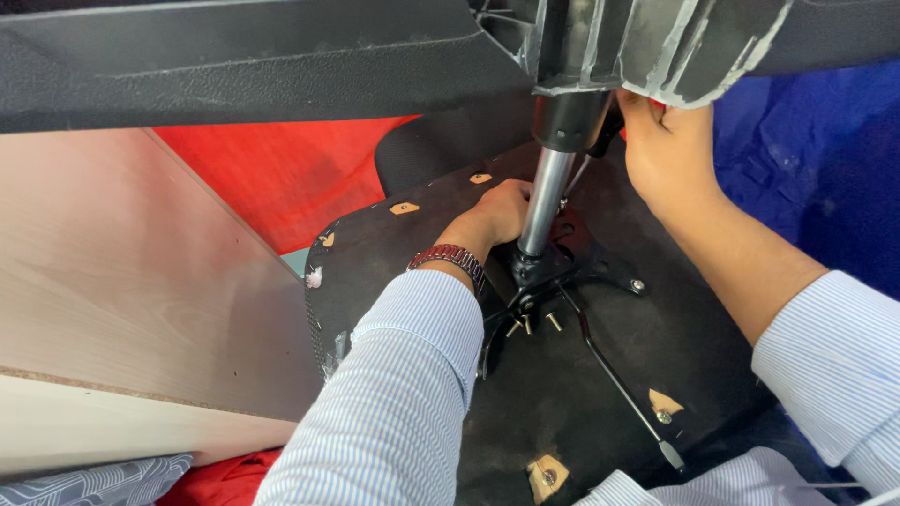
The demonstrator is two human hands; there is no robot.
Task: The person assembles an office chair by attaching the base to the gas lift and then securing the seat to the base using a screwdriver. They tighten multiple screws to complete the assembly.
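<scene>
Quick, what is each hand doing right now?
Left hand: closed around the chrome gas-lift column.
Right hand: grip on the chair base hub; closure cannot be told.

A black fabric-covered chair seat underside point(600, 394) with tan wooden patches point(547, 476). A shiny silver metal cylinder point(544, 201) at centre. White shirt sleeves with fine blue stripes point(394, 412). A dark red beaded bracelet point(450, 258). Red cloth point(281, 169) upper left, blue cloth point(806, 159) right, pale wood-grain panel point(122, 281) left.
</scene>
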